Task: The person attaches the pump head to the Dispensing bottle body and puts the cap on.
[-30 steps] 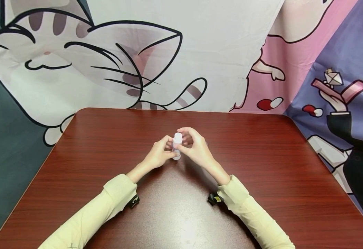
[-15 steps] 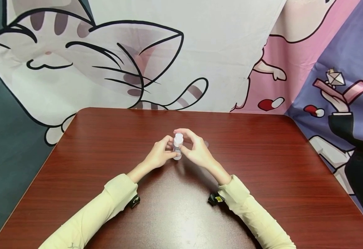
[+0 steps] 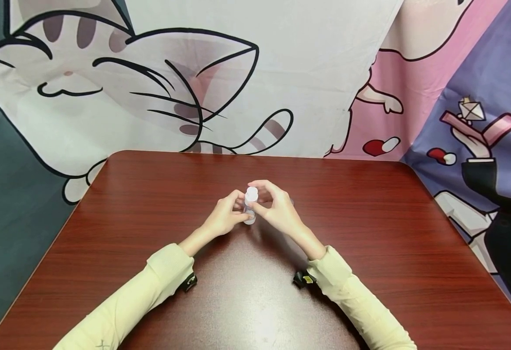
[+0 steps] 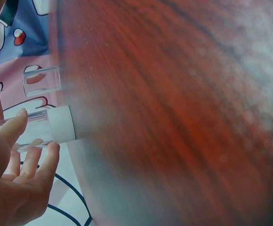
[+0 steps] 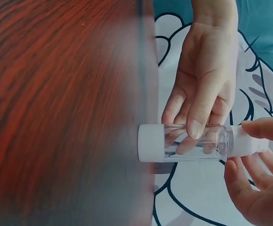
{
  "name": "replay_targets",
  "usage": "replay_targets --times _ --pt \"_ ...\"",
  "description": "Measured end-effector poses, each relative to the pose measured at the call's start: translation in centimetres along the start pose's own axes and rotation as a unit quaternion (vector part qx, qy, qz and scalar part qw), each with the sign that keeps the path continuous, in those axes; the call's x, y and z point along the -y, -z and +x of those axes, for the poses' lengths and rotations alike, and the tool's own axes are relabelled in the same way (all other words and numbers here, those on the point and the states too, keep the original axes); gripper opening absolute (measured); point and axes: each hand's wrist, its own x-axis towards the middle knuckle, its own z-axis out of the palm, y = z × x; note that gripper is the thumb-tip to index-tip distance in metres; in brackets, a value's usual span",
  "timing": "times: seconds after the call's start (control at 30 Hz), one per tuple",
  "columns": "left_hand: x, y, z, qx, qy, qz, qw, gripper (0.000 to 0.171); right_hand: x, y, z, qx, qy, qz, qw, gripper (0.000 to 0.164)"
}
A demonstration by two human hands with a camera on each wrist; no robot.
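A small clear bottle (image 5: 193, 147) with a white base (image 5: 150, 143) and a white top (image 5: 242, 142) stands upright in the middle of the table, between the two hands. My left hand (image 3: 222, 216) grips the clear body, thumb on the near side and fingers on the far side. At the white top, my right hand (image 3: 279, 211) pinches with thumb and fingers. The left wrist view has the bottle's white base (image 4: 62, 124) low at the tabletop, while the left hand (image 4: 19, 183) partly covers the body. Most of the bottle's far side is hidden by fingers.
A clear, hollow cylinder like a cap (image 4: 41, 81) stands on the table beyond the right hand, mostly hidden in the head view. The table (image 3: 150, 184) is reddish-brown wood. Behind its far edge hangs a cartoon-printed cloth (image 3: 316, 73).
The right hand's thumb and index finger have shifted back and forth around the white top. My left hand keeps its grip on the bottle, which has stayed in nearly the same place.
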Motion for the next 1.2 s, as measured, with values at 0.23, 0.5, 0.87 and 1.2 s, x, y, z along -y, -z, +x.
replay_targets --times 0.23,0.5,0.87,1.2 --pt "0.0 0.1 0.0 0.002 -0.001 -0.002 1.0 0.036 2.8 0.5 0.1 -0.003 -0.018 0.005 1.0 0.04" --pt "-0.1 0.0 -0.2 -0.001 -0.005 0.005 1.0 0.036 2.4 0.4 0.3 0.01 0.014 0.003 1.0 0.053" --pt "-0.2 0.0 -0.1 -0.001 0.001 0.009 1.0 0.036 -0.9 -0.1 0.4 0.066 0.038 0.054 0.996 0.046" --pt "-0.3 0.0 -0.2 -0.004 0.001 0.009 1.0 0.036 -1.2 0.4 0.1 0.051 0.032 0.023 0.998 0.039"
